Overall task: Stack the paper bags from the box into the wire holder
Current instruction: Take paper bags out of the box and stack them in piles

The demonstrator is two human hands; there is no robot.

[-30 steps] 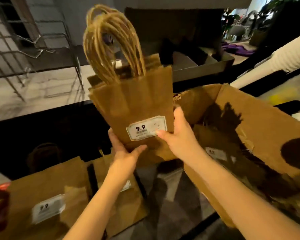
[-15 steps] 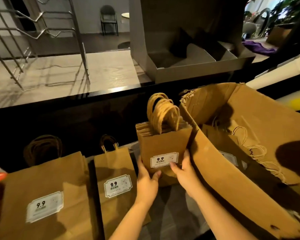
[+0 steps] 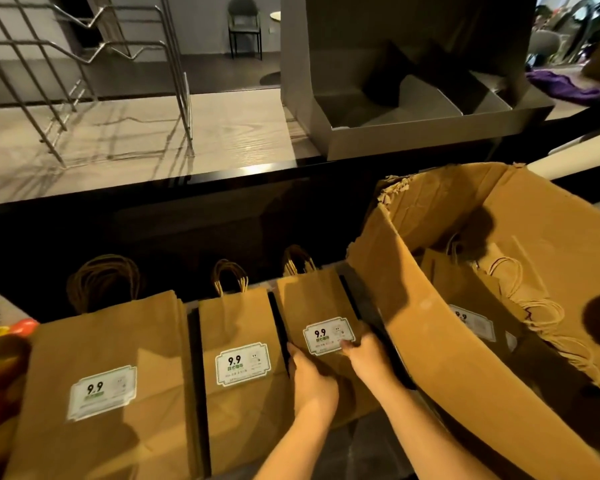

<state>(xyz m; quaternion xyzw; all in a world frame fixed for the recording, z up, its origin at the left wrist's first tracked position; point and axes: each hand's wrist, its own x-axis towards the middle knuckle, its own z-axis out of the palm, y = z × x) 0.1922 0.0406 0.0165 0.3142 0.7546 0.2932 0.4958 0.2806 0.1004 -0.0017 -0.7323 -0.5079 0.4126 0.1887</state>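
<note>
A bundle of small paper bags [image 3: 314,308], held high in front of the camera a second ago, has come down into the rightmost slot of the row on the lower shelf, at about five o'clock from the frame's centre. Both hands are on it: the left hand [image 3: 314,382] cups the lower left edge and the right hand [image 3: 366,351] pinches the front face beside the white 9.9 label [image 3: 328,336], thumb on the paper, so both are clamped on the bundle. Its rope handles point away toward twelve o'clock. At eight o'clock lies a large bag stack [image 3: 108,375], and at seven o'clock a middle bag stack [image 3: 241,358], each parted from its neighbour by a dark divider [image 3: 279,327]. The cardboard box [image 3: 430,341], open at three to four o'clock, has more labelled bags lying loose inside, so the job looks well under way but unfinished. Whether the bundle sits fully on the shelf floor is hard to tell, as the wrists hide its lower edge. A bare wire rack [image 3: 84,64] stands on the counter at ten o'clock.
</note>
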